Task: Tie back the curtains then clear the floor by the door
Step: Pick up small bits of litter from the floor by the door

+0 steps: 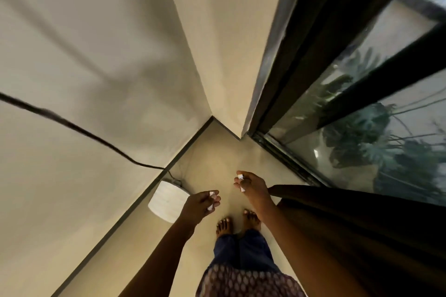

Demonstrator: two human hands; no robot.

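Both hands hung in front, the left hand (201, 202) and right hand (251, 184) loosely curled, seemingly holding nothing. The dark curtain (337, 219) hung just beside the right forearm. Gathering its full width before tying would serve best.

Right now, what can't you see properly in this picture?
- Curtain, head view: the frame's right and bottom edges cut it off, so whether it is tied back cannot be told.
- Black cable: its far end runs off the left edge.
- White device on the floor: too blurred to identify.
- Left hand and right hand: fingertips blurred; nothing visibly held.
- Plants behind the glass door: smeared by blur.
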